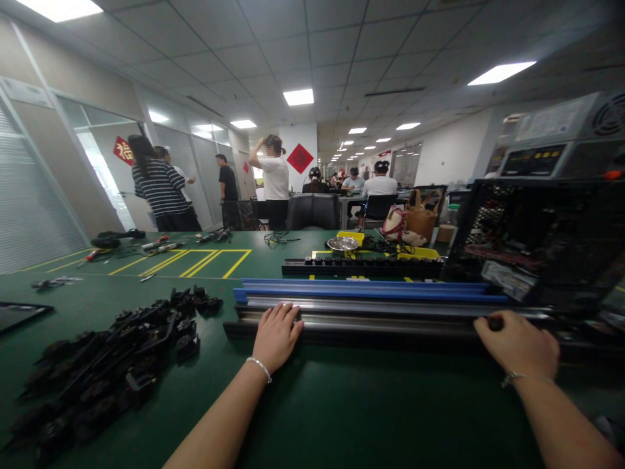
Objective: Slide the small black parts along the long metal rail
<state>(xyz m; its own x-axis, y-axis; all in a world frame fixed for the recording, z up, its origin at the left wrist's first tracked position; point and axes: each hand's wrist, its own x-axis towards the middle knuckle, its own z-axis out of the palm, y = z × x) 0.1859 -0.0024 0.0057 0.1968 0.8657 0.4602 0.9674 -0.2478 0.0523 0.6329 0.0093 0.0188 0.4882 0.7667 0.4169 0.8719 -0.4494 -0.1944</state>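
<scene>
My left hand (277, 337) lies with outstretched fingers on the near end of a long black rail (385, 330), close to its left tip. Toward the rail's right part, my right hand (526, 344) pinches a small dark round piece (495, 322) between thumb and forefinger, just over the rail. Whether that piece touches the rail I cannot tell. Behind the black rail run a shiny grey rail (390, 305) and a blue rail (361, 288), all side by side. Farther back stands a black strip (297, 268) carrying a row of small dark round pieces.
A heap of black parts (122, 355) covers the left of the green table (371, 404). An open computer case (517, 234) stands at the right. A metal bowl (342, 243) and yellow trays (417, 253) sit behind the rails. Several people are in the background.
</scene>
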